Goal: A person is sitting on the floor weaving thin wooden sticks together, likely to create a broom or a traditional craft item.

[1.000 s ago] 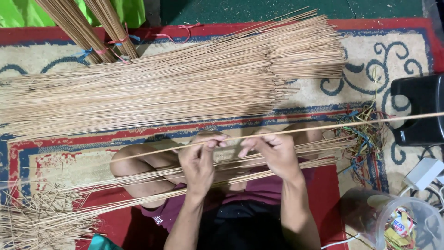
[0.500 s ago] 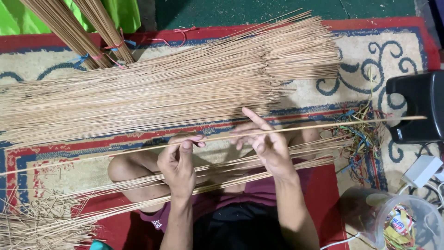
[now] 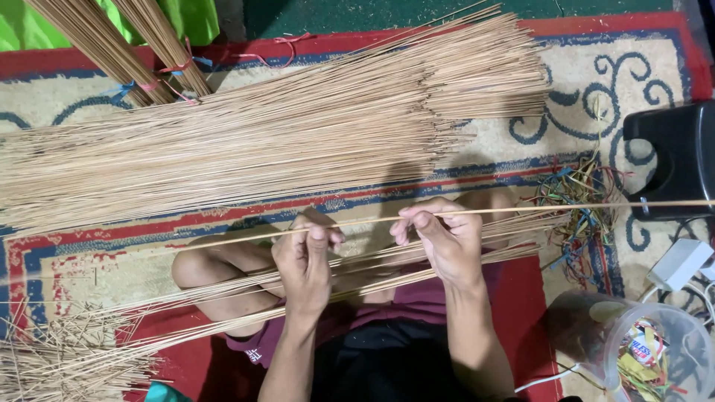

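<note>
I sit cross-legged on a patterned rug. Both hands pinch one long thin tan stick (image 3: pixel 521 209) that runs nearly level across the view, from the left side to the right edge. My left hand (image 3: pixel 305 257) grips it near its middle with thumb and fingers closed. My right hand (image 3: pixel 439 238) holds it a little further right, fingers curled over it. A loose layer of similar sticks (image 3: pixel 223 298) lies across my lap under both hands. A large heap of the same sticks (image 3: pixel 261 141) lies on the rug beyond my hands.
Two tied stick bundles (image 3: pixel 149 45) lean in at top left. Short stick offcuts (image 3: pixel 52 357) pile at bottom left. Coloured ties (image 3: pixel 577 205) lie right of my knee. A black box (image 3: pixel 674 156), a white adapter (image 3: pixel 679 262) and a clear plastic jar (image 3: pixel 648 350) stand at right.
My right hand's raised index finger has curled back down onto the stick. My left hand has closed its grip. The stick has stayed nearly level.
</note>
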